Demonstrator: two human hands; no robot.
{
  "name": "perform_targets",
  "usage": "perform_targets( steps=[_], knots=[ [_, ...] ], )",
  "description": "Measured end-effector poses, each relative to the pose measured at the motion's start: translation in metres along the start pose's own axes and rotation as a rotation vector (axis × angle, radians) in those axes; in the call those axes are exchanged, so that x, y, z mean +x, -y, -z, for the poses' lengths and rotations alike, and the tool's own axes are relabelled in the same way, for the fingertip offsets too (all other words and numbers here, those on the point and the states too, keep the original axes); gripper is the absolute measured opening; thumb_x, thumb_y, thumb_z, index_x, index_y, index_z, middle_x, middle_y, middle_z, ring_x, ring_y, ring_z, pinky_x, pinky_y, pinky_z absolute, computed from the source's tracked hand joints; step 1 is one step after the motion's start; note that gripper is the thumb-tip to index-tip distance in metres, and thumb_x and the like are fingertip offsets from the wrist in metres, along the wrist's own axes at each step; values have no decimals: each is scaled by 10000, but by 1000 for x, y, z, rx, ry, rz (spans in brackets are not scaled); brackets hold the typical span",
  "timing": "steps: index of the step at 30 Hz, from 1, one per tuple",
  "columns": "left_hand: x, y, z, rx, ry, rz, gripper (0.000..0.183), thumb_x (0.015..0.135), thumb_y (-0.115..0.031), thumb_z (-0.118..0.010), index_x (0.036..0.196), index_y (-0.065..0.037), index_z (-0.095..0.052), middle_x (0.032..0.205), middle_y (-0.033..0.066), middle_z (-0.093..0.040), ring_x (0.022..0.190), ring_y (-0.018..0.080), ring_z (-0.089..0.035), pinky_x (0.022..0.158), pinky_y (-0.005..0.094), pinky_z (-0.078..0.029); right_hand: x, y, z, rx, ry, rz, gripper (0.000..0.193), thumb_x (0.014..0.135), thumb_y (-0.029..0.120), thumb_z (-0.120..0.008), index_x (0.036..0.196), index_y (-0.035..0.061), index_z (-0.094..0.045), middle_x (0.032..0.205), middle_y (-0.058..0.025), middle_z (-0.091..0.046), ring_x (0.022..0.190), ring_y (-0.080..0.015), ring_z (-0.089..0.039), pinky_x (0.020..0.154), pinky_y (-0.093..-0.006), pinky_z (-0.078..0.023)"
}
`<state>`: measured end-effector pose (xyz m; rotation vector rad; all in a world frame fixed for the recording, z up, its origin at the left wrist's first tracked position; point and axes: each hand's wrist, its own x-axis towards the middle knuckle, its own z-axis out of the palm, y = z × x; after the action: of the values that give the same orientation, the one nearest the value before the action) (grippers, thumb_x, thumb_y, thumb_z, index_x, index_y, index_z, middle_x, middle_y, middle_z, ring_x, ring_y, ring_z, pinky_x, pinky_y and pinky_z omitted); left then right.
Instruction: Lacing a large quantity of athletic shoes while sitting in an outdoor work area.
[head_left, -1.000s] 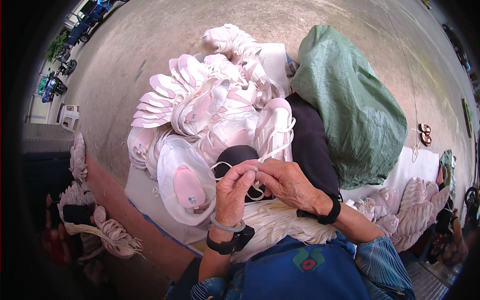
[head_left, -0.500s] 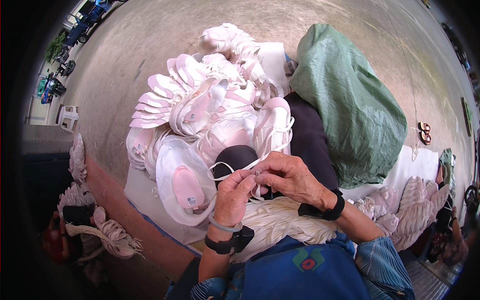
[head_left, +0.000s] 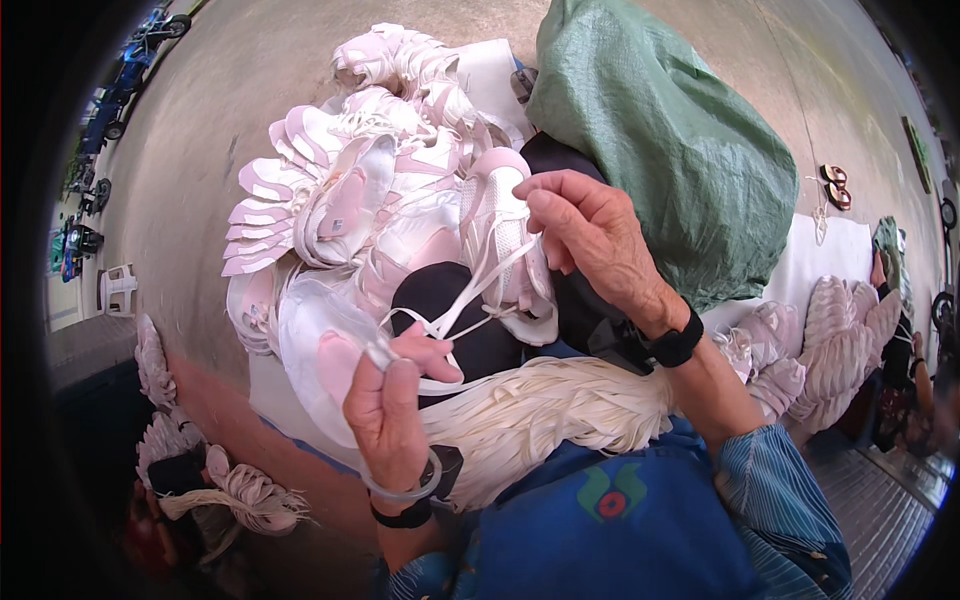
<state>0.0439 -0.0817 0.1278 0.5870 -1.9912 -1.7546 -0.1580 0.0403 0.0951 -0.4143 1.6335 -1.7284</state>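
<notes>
A white-and-pink shoe upper (head_left: pixel 500 230) lies in front of me, with a white shoelace (head_left: pixel 468 297) threaded through it. My left hand (head_left: pixel 392 400) is closed, pinching one part of the lace between thumb and fingers, low and to the left of the upper. Over the upper's right side, my right hand (head_left: pixel 597 240) pinches with thumb and forefinger, and lace appears to run to its fingertips. The lace crosses itself loosely over my dark-clothed knee (head_left: pixel 440 290). Across my lap rests a thick bundle of cream laces (head_left: pixel 560 410).
More white-and-pink uppers (head_left: pixel 340 190) are heaped beyond my hands. A green woven sack (head_left: pixel 660 150) stands at the right. Further uppers (head_left: pixel 835 340) lie on a white sheet at far right, and another stack (head_left: pixel 250 490) at lower left. Sandals (head_left: pixel 836 187) sit on the floor.
My hands, close together before, have spread apart: the left down and left, the right up and right toward the upper. The lace now stretches between them, and the view has shifted.
</notes>
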Motion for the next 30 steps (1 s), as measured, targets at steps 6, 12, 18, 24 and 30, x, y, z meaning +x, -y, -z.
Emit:
perform_targets(
  steps=[6,12,18,24,30],
  knots=[
    [-9,-63,154,-372,-112,-226,263,1018,-206,-412,1137,6,-512,1087,110,-546,1025,200,-557,971,358,-416,12,-35,33,154,-218,-7,243,940,217,-547,954,1,-656,735,4,-583,523,-32,-493,447,-177,-398],
    [-38,-102,245,23,-883,-358,323,1001,-187,-469,1256,11,-486,1292,131,-543,951,200,-581,856,303,-468,9,-52,24,-137,-138,-45,247,901,195,-555,879,-37,-635,695,-37,-596,543,-77,-538,511,-246,-441],
    [-120,-118,436,-512,-608,-270,334,995,-120,-441,1297,5,-504,1218,151,-611,732,163,-564,618,235,-454,7,-68,24,-474,-66,36,258,890,201,-585,1001,-28,-628,700,-66,-601,568,-134,-562,542,-293,-462],
    [-124,-93,396,-752,-377,-125,308,1005,-114,-419,1268,17,-511,1022,91,-628,788,142,-583,669,211,-482,-5,-83,7,-899,1,254,303,801,206,-646,996,-9,-559,842,-175,-596,736,-338,-627,679,-399,-509],
    [-119,-95,369,-347,-505,-235,307,999,-89,-420,1284,11,-472,1108,88,-568,792,120,-566,638,219,-482,-9,-90,0,-1094,25,178,366,765,167,-662,1030,7,-466,912,-191,-563,795,-371,-628,704,-450,-512]
  ],
)
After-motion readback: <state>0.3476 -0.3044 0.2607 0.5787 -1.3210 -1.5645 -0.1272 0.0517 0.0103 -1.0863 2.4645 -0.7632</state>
